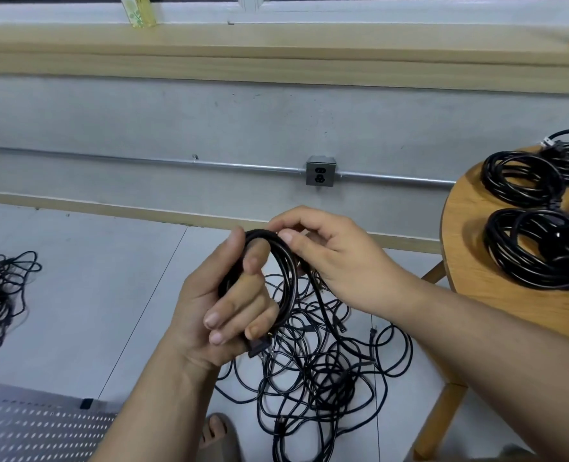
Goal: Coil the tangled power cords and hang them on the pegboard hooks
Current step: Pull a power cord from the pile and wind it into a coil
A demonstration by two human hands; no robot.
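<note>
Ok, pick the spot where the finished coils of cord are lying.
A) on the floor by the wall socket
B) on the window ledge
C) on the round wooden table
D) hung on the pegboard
C: the coils lie on the round wooden table at the right, while the left hand and right hand grip another cord.

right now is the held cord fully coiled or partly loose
Partly coiled: left hand grips cord loops, right hand pinches their top, one strand trails down.
</note>
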